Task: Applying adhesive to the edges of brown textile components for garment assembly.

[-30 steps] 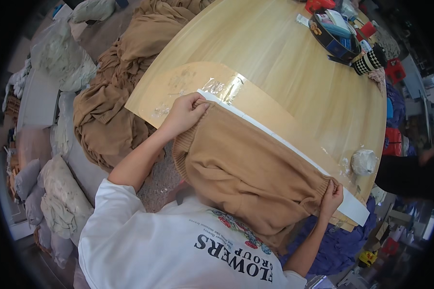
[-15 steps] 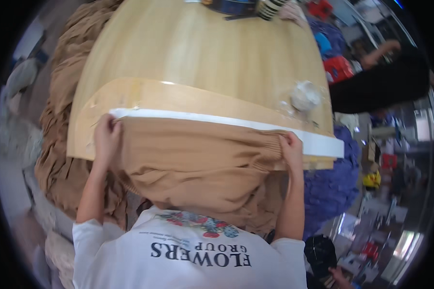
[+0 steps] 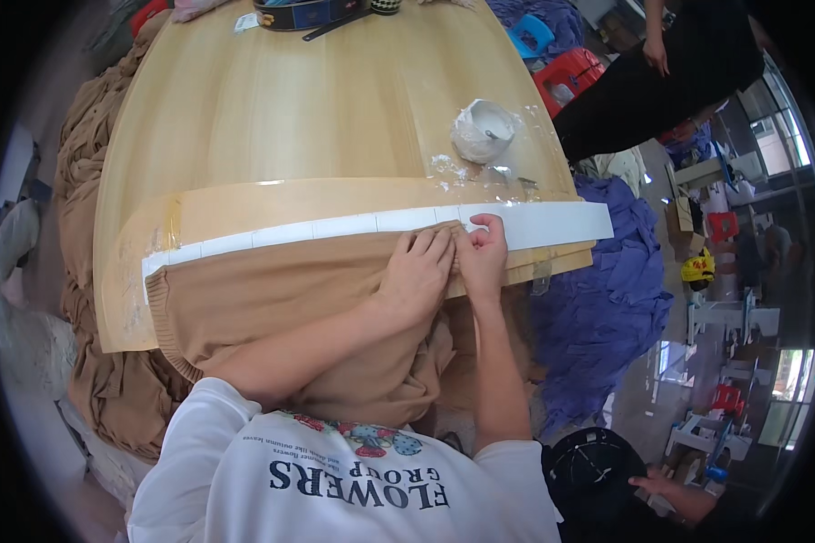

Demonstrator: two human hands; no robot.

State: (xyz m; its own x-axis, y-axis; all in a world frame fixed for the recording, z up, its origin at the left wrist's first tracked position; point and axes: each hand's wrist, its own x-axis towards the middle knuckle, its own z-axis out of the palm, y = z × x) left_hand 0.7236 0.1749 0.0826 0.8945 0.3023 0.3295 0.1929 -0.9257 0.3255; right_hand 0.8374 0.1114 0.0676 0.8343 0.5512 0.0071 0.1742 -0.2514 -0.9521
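Observation:
A brown knitted garment (image 3: 272, 281) lies along the table's near edge, its top edge following a white marked strip (image 3: 335, 223). Its ribbed end is at the left, and the rest hangs in folds toward my shirt. My left hand (image 3: 417, 273) reaches across to the garment's right end, fingers bent and gripping the cloth by the strip. Right beside it, my right hand (image 3: 482, 255) pinches the same corner between thumb and fingers. The two hands nearly touch.
On the wooden table (image 3: 272, 109) stand a white tape-wrapped bowl (image 3: 484, 131) and a dark round tin (image 3: 303, 11). Brown garments (image 3: 81, 199) are heaped at the left, purple ones (image 3: 607, 299) at the right. A person in black (image 3: 670, 81) is beyond the red stool (image 3: 566, 77); another is at lower right.
My left hand has moved from the garment's left end across to its right end, next to my right hand. The view has shifted, and the left ribbed edge now lies uncovered.

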